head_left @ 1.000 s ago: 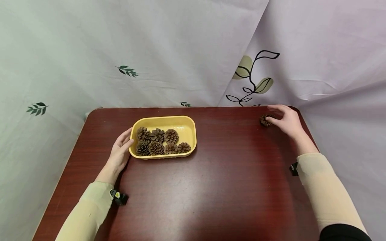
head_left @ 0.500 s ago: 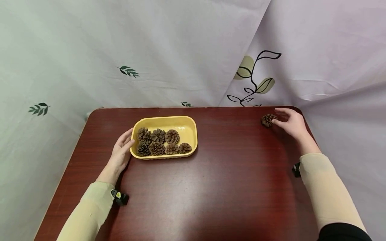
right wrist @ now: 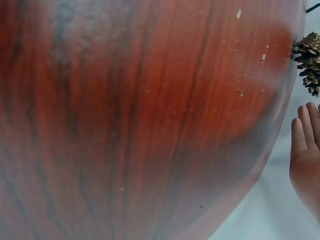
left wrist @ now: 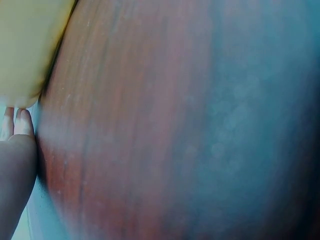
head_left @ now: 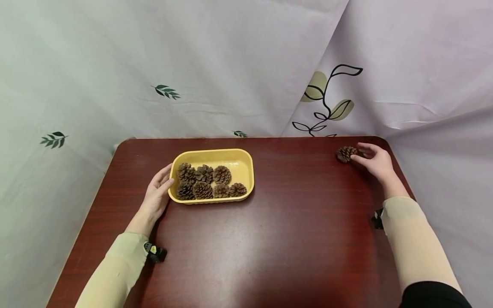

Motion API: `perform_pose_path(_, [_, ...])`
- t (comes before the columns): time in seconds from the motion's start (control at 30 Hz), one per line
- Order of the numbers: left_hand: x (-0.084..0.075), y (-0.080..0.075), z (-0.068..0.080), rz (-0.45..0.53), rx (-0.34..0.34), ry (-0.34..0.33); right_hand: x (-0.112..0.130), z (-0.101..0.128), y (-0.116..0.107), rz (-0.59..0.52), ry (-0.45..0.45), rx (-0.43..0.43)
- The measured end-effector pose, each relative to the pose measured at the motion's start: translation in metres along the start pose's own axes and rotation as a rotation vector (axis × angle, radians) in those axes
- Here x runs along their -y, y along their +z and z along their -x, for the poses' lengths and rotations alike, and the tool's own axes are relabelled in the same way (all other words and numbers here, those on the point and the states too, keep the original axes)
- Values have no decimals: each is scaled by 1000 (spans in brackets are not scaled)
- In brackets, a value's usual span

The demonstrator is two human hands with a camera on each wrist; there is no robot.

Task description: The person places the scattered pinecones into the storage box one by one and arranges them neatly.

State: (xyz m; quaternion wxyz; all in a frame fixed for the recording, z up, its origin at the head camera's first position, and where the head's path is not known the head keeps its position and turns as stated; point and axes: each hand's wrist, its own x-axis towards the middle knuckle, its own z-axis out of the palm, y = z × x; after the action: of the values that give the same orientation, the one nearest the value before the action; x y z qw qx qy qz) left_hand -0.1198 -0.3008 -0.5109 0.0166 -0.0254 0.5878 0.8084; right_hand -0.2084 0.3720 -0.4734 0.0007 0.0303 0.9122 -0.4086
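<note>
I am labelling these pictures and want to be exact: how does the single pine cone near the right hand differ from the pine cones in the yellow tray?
The single pine cone lies alone on the bare table, at the right hand; the tray pine cones are seven, packed together inside the yellow tray. The left hand rests against that tray, touching none of them. All are brown, open-scaled and similar in size.

Brown pinecone [head_left: 345, 153] near table's far-right corner

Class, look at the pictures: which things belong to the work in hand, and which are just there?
In hand: lone pine cone, right hand, yellow tray, seven pine cones in it, left hand.
Just there: table, leaf-print cloth.
</note>
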Motion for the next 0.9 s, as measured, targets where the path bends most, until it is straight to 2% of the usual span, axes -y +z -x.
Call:
perform_pose_path(0.27, [1, 0, 0, -3, -8, -4, -7, 0, 2, -109, 16, 41])
perform_pose_path(0.6, [1, 0, 0, -9, -10, -1, -8, -4, 7, -168, -5, 33])
perform_pose_path(0.9, [1, -1, -1, 7, -4, 2, 16, 8, 7, -255, -4, 24])
